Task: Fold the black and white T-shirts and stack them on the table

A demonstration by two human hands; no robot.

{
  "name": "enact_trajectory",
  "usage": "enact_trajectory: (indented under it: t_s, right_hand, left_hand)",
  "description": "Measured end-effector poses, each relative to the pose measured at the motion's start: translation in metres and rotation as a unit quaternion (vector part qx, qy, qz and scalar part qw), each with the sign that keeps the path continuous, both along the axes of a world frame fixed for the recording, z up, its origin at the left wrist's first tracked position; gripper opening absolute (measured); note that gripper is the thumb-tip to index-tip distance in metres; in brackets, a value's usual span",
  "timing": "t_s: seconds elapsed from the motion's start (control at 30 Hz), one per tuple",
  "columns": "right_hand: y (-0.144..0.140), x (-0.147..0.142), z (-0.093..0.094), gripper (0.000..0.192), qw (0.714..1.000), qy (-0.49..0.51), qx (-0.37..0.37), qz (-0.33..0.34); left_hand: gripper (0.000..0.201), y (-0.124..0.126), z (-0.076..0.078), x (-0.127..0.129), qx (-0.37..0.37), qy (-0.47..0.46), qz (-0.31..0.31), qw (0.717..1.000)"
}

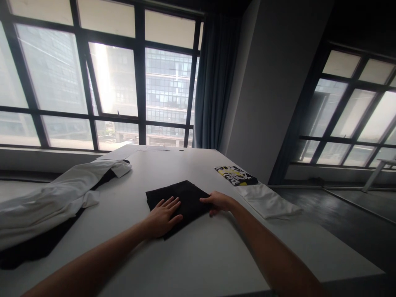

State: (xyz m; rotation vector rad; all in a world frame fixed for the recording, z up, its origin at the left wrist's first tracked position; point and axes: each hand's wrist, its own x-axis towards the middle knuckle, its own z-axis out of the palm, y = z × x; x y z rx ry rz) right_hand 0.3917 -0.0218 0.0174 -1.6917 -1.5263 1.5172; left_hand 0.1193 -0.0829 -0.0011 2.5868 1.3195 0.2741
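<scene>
A folded black garment (188, 202) lies flat on the white table (198, 264) in front of me; its exact kind does not show. Pressed on its left part is my left hand (163, 218), palm down with the fingers spread. My right hand (220, 202) pinches the garment's right edge between thumb and fingers, and that edge looks slightly lifted. Part of the near left corner is covered by my left hand.
White and black clothes (62, 189) lie in a loose pile on the left. To the right are a folded patterned cloth (235, 175) in black, white and yellow and a folded white cloth (267, 201) near the table's edge. Windows and a blue curtain (213, 82) stand behind.
</scene>
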Motion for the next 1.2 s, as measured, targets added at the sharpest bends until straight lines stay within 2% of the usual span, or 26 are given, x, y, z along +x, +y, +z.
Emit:
enact_trajectory:
  t_s: [0.1,0.2,0.33,0.4,0.47,0.6,0.63,0.7,0.83,1.0,1.07,1.2]
  right_hand:
    - [0.000,-0.002,-0.003,0.036,0.999,0.026,0.023,0.004]
    - [0.003,-0.004,-0.005,0.028,0.996,0.026,0.084,-0.020]
    - [0.011,0.003,-0.003,0.026,0.975,0.011,0.175,-0.133]
    - [0.013,0.008,-0.002,0.026,0.966,0.044,0.188,-0.174]
    - [0.011,0.010,-0.001,0.028,0.970,0.090,0.158,-0.164]
    - [0.007,0.006,-0.006,0.032,0.990,0.112,0.056,-0.067]
    - [0.008,0.005,-0.007,0.032,0.991,0.096,0.062,-0.066]
    - [0.015,0.004,-0.009,0.031,0.987,0.048,0.124,-0.091]
    - [0.044,0.013,0.001,0.026,0.949,-0.107,0.272,-0.120]
    - [0.089,0.032,0.029,0.021,0.861,-0.300,0.400,-0.089]
    - [0.105,0.038,0.040,0.022,0.841,-0.322,0.425,-0.092]
    - [0.136,0.056,0.062,0.024,0.827,-0.310,0.451,-0.131]
  left_hand:
    - [0.071,0.004,-0.004,-0.002,0.012,-0.001,-0.005,1.000]
    - [0.070,0.012,-0.008,-0.010,0.019,-0.009,-0.009,1.000]
    - [0.074,0.024,-0.012,-0.025,0.030,0.002,0.032,0.999]
    - [0.074,0.027,-0.013,-0.029,0.029,0.009,0.042,0.999]
    - [0.074,0.027,-0.014,-0.030,0.026,0.011,0.045,0.999]
    - [0.074,0.027,-0.012,-0.030,0.020,0.005,0.040,0.999]
    - [0.074,0.029,-0.011,-0.032,0.022,0.001,0.045,0.999]
    - [0.075,0.032,-0.011,-0.035,0.037,-0.007,0.071,0.997]
    - [0.075,0.037,-0.010,-0.039,0.039,0.003,0.146,0.989]
    - [0.065,0.035,-0.007,-0.036,0.015,0.026,0.139,0.990]
    - [0.065,0.036,-0.008,-0.036,0.013,0.030,0.137,0.990]
    - [0.064,0.043,-0.013,-0.037,0.022,0.017,0.134,0.991]
